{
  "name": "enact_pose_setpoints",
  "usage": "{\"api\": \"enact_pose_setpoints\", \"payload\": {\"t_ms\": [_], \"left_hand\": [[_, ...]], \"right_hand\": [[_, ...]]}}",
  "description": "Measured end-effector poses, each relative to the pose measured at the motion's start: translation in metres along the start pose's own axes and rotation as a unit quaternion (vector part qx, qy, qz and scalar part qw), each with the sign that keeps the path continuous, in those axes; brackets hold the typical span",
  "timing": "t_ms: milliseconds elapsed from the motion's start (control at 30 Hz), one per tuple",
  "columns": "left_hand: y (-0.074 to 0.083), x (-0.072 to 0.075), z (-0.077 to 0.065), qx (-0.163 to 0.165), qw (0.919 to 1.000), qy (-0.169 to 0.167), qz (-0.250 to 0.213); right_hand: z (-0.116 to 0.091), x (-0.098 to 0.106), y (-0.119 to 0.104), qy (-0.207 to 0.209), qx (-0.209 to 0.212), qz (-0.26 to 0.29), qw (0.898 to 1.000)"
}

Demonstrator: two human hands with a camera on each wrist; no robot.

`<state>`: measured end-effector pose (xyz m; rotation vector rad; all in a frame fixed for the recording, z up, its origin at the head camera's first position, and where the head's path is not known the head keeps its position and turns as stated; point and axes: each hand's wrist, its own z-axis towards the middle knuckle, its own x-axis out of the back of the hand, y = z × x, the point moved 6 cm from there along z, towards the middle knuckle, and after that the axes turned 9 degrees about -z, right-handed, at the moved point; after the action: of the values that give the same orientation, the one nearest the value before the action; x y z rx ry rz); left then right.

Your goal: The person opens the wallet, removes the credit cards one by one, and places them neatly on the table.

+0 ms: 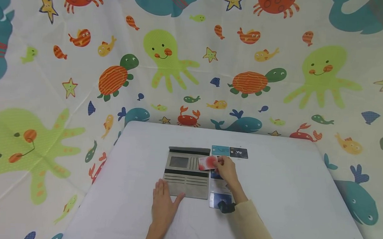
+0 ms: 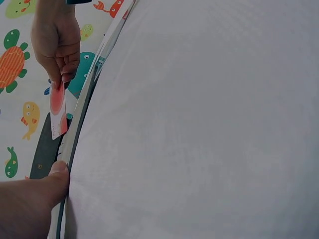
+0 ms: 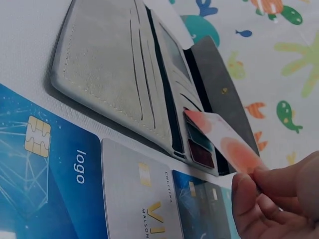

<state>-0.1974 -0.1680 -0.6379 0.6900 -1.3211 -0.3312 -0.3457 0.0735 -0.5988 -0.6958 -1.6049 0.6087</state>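
Observation:
A grey wallet (image 1: 192, 191) lies unfolded on the white table, with a clear window (image 1: 178, 162) and several card slots. My right hand (image 1: 228, 170) pinches a red-and-white card (image 1: 205, 163) by one end, between thumb and fingers. In the right wrist view, the far corner of that card (image 3: 224, 142) is right at the slots beside the window. My left hand (image 1: 164, 204) rests on the wallet's lower left corner, fingers straight and thumb spread along the bottom edge. The left wrist view shows the left thumb (image 2: 57, 174) on the wallet's edge.
Right of the wallet, a column of cards includes a blue card (image 3: 75, 174) and a silver card (image 3: 134, 194), partly covered by the right arm. A teal card (image 1: 220, 150) and a black card (image 1: 239, 152) lie at its top. A sea-animal cloth (image 1: 180, 63) hangs behind.

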Motion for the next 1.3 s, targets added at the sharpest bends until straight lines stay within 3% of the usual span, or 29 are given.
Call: {"api": "enact_pose_setpoints", "payload": {"t_ms": [200,800,1300], "left_hand": [[0.000,0.001,-0.001,-0.002,1.0000,0.004,0.000],[-0.001,0.000,0.000,0.000,1.0000,0.000,-0.001],[-0.001,0.000,-0.001,0.004,1.0000,-0.005,-0.005]], "right_hand": [[0.000,0.003,0.006,0.004,-0.003,0.032,0.999],[-0.001,0.045,0.040,0.100,-0.018,0.110,0.989],[0.001,0.067,0.070,0.137,-0.047,0.127,0.981]]}}
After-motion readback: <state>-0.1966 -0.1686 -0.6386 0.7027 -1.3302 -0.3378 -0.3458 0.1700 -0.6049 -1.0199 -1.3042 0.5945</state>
